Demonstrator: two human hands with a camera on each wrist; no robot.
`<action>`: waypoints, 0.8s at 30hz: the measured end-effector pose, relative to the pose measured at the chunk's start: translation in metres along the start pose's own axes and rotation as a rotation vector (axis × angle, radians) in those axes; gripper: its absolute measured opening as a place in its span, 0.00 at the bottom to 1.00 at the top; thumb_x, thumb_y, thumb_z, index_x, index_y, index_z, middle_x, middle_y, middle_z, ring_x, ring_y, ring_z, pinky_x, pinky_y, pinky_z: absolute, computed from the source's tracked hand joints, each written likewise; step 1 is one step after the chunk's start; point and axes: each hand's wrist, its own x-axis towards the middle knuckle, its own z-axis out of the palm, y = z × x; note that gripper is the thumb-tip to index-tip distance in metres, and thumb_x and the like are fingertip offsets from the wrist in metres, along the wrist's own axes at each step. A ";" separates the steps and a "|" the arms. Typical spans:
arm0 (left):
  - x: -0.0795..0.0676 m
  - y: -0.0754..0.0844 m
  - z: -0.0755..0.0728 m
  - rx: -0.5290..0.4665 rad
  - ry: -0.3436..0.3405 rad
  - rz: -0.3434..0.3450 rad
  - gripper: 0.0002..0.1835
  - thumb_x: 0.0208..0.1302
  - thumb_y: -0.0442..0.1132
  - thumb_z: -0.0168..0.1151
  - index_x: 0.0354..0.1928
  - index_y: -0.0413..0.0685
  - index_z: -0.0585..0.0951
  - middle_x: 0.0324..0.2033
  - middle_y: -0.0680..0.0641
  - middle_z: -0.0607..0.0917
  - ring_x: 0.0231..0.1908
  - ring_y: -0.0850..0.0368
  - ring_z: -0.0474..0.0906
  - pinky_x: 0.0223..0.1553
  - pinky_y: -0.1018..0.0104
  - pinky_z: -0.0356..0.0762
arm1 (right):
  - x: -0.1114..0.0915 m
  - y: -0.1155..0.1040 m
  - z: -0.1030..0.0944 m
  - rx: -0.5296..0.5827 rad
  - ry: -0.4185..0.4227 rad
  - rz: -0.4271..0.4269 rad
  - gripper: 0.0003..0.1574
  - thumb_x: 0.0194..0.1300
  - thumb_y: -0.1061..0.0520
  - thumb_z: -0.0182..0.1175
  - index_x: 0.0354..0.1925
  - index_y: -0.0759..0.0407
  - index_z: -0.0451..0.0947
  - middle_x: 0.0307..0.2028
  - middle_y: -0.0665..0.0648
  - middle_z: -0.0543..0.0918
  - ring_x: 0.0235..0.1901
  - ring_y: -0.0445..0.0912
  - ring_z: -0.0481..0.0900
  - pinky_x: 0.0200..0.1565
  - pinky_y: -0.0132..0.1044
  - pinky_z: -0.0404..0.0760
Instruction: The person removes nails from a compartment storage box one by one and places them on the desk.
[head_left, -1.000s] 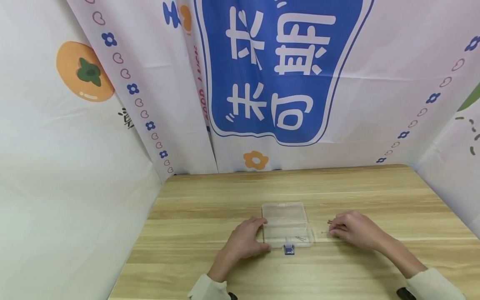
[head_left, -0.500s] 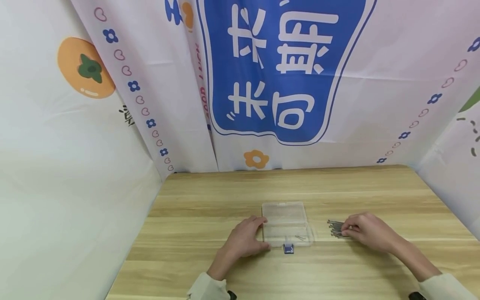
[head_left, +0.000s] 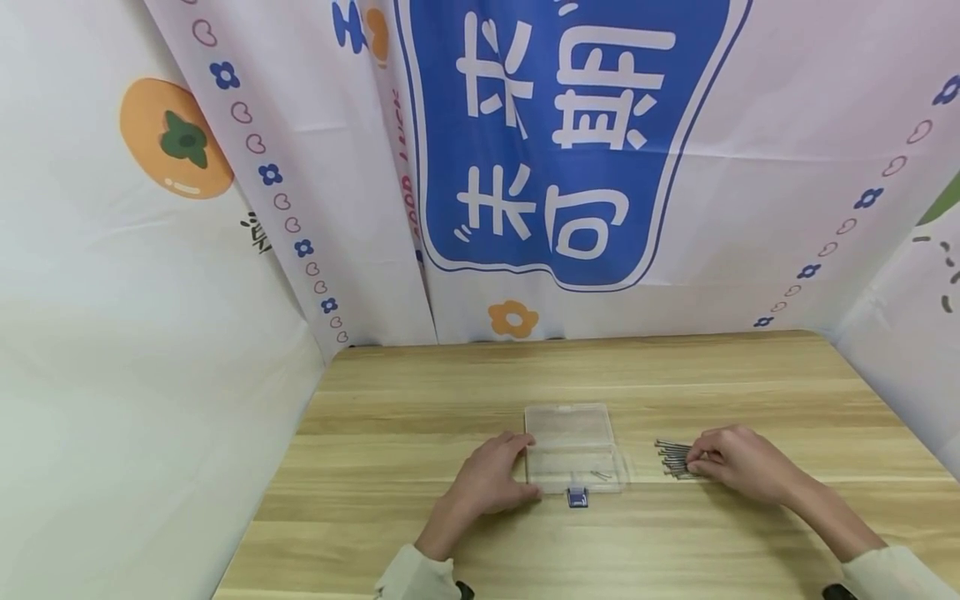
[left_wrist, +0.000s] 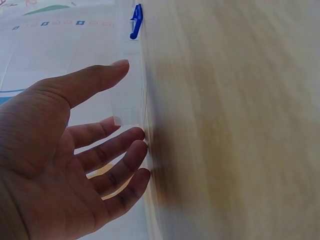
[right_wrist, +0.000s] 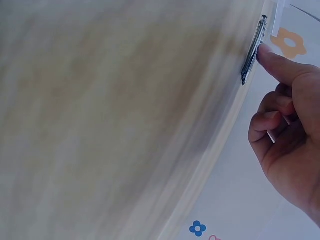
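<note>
A clear plastic box (head_left: pixel 572 462) with a blue latch (head_left: pixel 577 497) lies with its lid (head_left: pixel 567 425) laid back, and a few thin metal pieces (head_left: pixel 601 476) show inside its base. My left hand (head_left: pixel 491 475) rests at the box's left side, thumb at the front corner and index finger near the hinge. In the left wrist view its fingers are spread and loosely bent. To the right of the box lies a bundle of long metal nails (head_left: pixel 673 454). My right hand (head_left: pixel 738 462) pinches at their right ends with thumb and forefinger; the other fingers (right_wrist: pixel 270 120) are curled.
The wood-grain table (head_left: pixel 420 400) carries the box and nails. Behind it hangs a white cloth (head_left: pixel 750 233) with a blue printed panel, and more cloth (head_left: pixel 187 333) covers the left side. The nails lie a short gap from the box.
My right hand has drawn back to the right, uncovering the bundle of nails, and barely moves over the last half second. My left hand and the box have stayed in place.
</note>
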 end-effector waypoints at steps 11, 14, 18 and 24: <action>-0.001 -0.001 0.000 -0.019 -0.003 -0.001 0.39 0.57 0.52 0.83 0.69 0.49 0.80 0.57 0.48 0.86 0.59 0.48 0.83 0.62 0.47 0.82 | 0.002 -0.003 0.002 0.004 0.011 -0.031 0.07 0.70 0.48 0.73 0.37 0.48 0.92 0.36 0.38 0.91 0.32 0.25 0.79 0.33 0.30 0.81; -0.002 -0.001 0.000 -0.026 -0.003 -0.003 0.39 0.57 0.53 0.83 0.69 0.49 0.80 0.58 0.48 0.86 0.60 0.47 0.82 0.61 0.46 0.82 | 0.003 -0.004 0.004 0.024 0.009 -0.040 0.07 0.69 0.48 0.73 0.37 0.49 0.92 0.35 0.39 0.91 0.30 0.25 0.77 0.31 0.29 0.78; -0.002 -0.001 0.000 -0.024 0.002 -0.001 0.39 0.57 0.53 0.83 0.69 0.49 0.80 0.57 0.49 0.86 0.59 0.48 0.82 0.61 0.46 0.82 | 0.004 -0.007 0.007 0.048 0.018 -0.048 0.01 0.67 0.52 0.75 0.37 0.46 0.91 0.32 0.37 0.89 0.25 0.26 0.70 0.27 0.27 0.71; -0.002 -0.001 0.000 -0.020 0.005 0.002 0.39 0.57 0.52 0.83 0.69 0.49 0.80 0.56 0.49 0.86 0.58 0.48 0.82 0.60 0.47 0.82 | 0.011 -0.014 0.011 0.056 0.025 -0.082 0.02 0.66 0.53 0.76 0.38 0.45 0.92 0.29 0.34 0.86 0.23 0.25 0.68 0.25 0.27 0.70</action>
